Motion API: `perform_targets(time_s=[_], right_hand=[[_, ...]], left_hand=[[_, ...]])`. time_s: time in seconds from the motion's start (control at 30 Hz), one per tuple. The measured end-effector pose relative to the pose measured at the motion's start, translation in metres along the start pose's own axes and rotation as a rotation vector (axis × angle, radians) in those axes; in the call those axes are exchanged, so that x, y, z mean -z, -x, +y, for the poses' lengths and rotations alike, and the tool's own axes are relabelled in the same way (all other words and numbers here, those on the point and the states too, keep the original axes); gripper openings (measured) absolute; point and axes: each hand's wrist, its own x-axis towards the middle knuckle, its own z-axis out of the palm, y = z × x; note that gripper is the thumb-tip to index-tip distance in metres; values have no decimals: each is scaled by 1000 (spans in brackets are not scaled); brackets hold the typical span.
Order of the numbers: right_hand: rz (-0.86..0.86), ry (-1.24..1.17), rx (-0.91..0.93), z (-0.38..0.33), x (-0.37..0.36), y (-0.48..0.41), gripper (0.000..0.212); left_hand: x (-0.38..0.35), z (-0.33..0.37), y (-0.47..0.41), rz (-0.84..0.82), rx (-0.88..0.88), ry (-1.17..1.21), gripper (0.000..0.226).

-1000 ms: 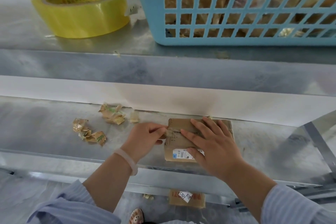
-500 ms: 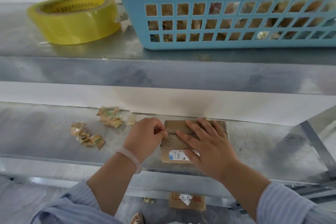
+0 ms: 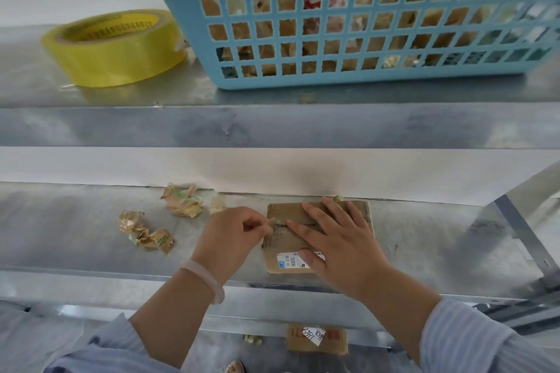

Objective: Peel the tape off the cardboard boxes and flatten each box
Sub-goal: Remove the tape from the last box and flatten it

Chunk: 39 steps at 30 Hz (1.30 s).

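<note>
The cardboard box (image 3: 280, 248) lay on the lower shelf (image 3: 75, 236). Atop it the right hand (image 3: 339, 247) pressed down, fingers straight; at its left edge the left hand (image 3: 231, 235) pinched tape (image 3: 272, 223) (a crumpled end).

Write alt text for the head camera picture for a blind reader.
A left hand pinches tape on a small cardboard box on a metal shelf while the right hand presses it down. Crumpled tape scraps lie nearby.
</note>
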Motion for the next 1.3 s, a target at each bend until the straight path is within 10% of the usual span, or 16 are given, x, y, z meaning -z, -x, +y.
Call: perform_targets(time_s=[0.33, 0.6, 0.9, 1.3], right_hand=[[2, -8, -2, -1, 1, 0, 50], [8, 11, 1, 1, -1, -1, 50], [3, 31, 1, 0, -2, -2, 50], [37, 39, 15, 1, -5, -3, 50]], left_hand=[[-17, -29, 5, -215, 558, 1272, 24], [-19, -36, 6, -196, 635, 1569, 46], [-36, -28, 14, -224, 443, 705, 37], [-23, -11, 12, 8, 465, 737, 6]])
